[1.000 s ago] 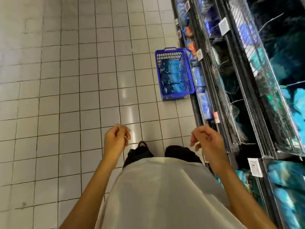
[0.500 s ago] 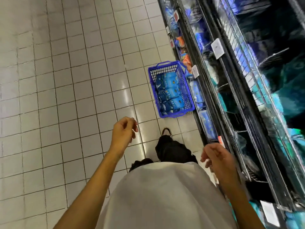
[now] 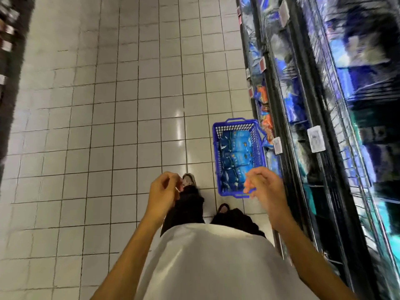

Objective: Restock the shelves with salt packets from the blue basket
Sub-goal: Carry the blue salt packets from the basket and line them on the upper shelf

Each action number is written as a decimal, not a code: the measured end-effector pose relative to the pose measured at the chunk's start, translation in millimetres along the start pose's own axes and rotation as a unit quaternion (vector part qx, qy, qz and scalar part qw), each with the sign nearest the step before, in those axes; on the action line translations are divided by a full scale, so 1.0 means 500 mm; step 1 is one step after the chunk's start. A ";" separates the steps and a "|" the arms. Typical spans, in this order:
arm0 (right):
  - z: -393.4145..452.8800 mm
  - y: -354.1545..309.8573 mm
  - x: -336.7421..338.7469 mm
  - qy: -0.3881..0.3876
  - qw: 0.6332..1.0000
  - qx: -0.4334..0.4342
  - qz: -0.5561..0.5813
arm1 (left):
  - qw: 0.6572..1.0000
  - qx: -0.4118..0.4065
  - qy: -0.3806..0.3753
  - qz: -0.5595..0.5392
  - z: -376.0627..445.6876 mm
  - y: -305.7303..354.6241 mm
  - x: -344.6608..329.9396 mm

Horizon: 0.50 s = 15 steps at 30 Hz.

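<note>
Landmark: blue basket (image 3: 238, 158).

- Nearest: left hand (image 3: 162, 191), near side of basket, out toward open floor. Fingers loosely curled, grip on nothing.
- Right hand (image 3: 263, 186) over basket's near rim. Fingers loose, grip on nothing.
- Basket on floor, touching shelves (image 3: 303, 148). Salt packets (image 3: 236, 151) inside, many left.
- Risk, my guess: foot (image 3: 189, 179) just beside basket, could kick it. Soft packets could slip from hurried grab.

- I see a blue basket (image 3: 218, 148) of perforated plastic.
- The salt packets (image 3: 237, 152) in it look like glossy blue film.
- The floor (image 3: 108, 105) is glazed pale tile, shiny.
- The shelves (image 3: 320, 169) show dark metal wire.
- My shirt (image 3: 207, 263) is matt white cloth.
</note>
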State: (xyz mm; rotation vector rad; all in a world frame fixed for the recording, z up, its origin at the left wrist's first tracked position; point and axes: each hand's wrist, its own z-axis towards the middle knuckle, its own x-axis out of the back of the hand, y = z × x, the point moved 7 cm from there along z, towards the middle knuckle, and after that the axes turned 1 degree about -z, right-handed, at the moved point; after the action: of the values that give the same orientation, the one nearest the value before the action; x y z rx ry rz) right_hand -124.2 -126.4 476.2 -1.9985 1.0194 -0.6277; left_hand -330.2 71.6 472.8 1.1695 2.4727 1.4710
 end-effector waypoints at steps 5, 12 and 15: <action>0.107 -0.001 -0.040 0.047 0.998 -0.025 0.022 | 0.997 -0.001 -0.068 0.048 0.166 0.049 -0.037; 0.282 0.154 -0.036 0.179 0.979 -0.091 0.022 | 0.972 0.021 -0.190 0.140 0.424 0.040 -0.215; 0.371 0.275 -0.048 0.231 0.963 -0.135 0.016 | 0.959 0.034 -0.233 0.159 0.518 -0.016 -0.317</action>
State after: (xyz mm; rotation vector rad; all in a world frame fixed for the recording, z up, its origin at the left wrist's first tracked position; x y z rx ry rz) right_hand -66.5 -78.0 256.7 -2.1102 1.4770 -1.0150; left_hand -121.7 163.7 272.1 1.7545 2.0962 1.0024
